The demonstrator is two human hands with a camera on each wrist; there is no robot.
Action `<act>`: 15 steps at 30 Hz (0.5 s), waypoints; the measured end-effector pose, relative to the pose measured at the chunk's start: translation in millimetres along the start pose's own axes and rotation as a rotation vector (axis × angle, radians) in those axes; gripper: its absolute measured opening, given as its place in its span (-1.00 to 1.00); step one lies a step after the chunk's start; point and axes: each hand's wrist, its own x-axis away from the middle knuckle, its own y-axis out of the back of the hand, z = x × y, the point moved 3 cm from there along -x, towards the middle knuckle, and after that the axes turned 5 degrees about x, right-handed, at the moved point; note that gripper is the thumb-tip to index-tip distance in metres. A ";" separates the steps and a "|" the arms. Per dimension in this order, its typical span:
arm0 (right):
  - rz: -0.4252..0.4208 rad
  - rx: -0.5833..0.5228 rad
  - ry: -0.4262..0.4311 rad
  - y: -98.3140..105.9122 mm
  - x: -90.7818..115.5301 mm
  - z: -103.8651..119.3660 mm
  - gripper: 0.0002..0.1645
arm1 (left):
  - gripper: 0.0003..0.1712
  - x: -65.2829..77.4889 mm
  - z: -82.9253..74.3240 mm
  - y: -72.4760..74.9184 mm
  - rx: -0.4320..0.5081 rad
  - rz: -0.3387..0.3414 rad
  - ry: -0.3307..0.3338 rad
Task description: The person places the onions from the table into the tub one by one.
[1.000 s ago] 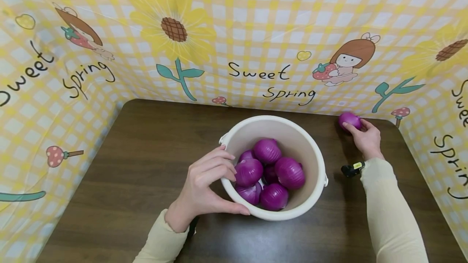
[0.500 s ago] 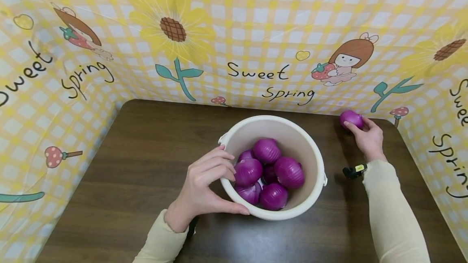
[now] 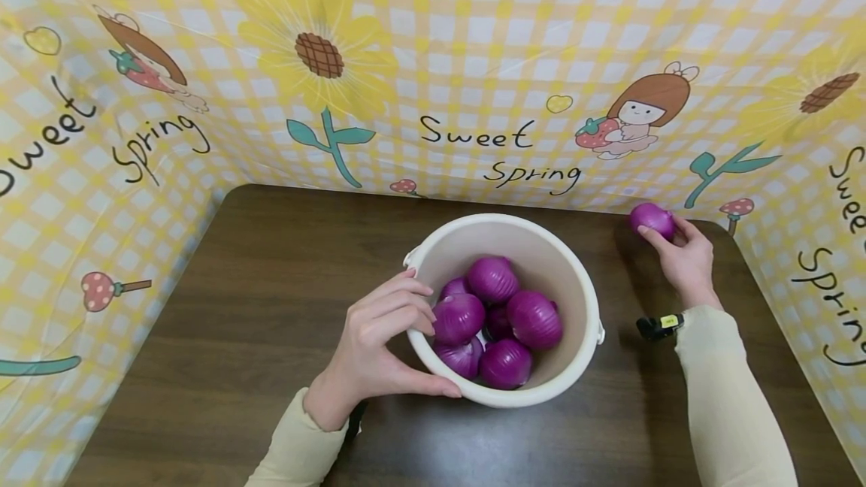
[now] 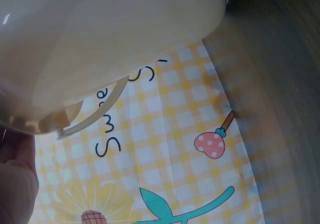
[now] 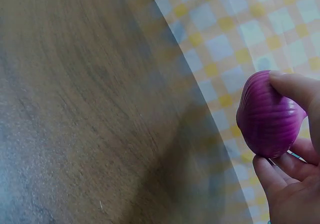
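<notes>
A cream bucket (image 3: 588, 299) stands on the table with several purple onions (image 3: 492, 279) inside. My left hand (image 3: 379, 340) grips its near left rim, fingers over the edge and thumb along the front. In the left wrist view, the bucket wall (image 4: 115, 29) fills the top and part of the left hand (image 4: 17, 179) shows at the left edge. At the back right, my right hand (image 3: 686, 258) holds one purple onion (image 3: 651, 221) between thumb and fingers. The right wrist view shows this onion (image 5: 270, 116) from the side, its pointed end partly hidden by the hand.
The dark wood table (image 3: 291, 269) is bordered by a yellow checked cloth (image 3: 433, 43) at the back and both sides. A handle (image 4: 100, 111) hangs at the bucket's side. A black device (image 3: 656, 327) is on the right wrist.
My right hand has shifted slightly to the right with the onion in its fingers. The left hand and the bucket stay where they were.
</notes>
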 end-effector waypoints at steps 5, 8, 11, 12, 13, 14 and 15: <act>0.005 -0.001 0.029 3.6 5.1 5.3 0.05 | -0.32 -1.1 0.0 -0.1 -0.003 -0.004 -0.010; 0.000 0.003 0.054 6.3 8.3 10.1 0.03 | -0.32 -1.4 -0.1 0.0 -0.001 -0.004 -0.010; -0.010 0.001 0.074 8.6 12.3 15.7 0.02 | -0.32 -1.1 -0.5 0.3 0.002 -0.002 -0.005; -0.013 0.001 0.078 9.2 14.0 17.7 0.02 | -0.32 -1.2 -0.5 0.3 0.001 -0.003 -0.006; -0.015 -0.001 0.079 9.8 15.7 19.7 0.02 | -0.32 -1.2 -0.5 0.3 0.001 -0.002 -0.006; -0.015 -0.006 0.079 10.4 17.7 21.7 0.03 | -0.32 -1.1 -0.6 0.4 0.000 -0.002 -0.005; -0.015 -0.010 0.079 10.9 19.6 23.6 0.03 | -0.31 -1.0 -0.5 0.4 0.000 -0.001 -0.004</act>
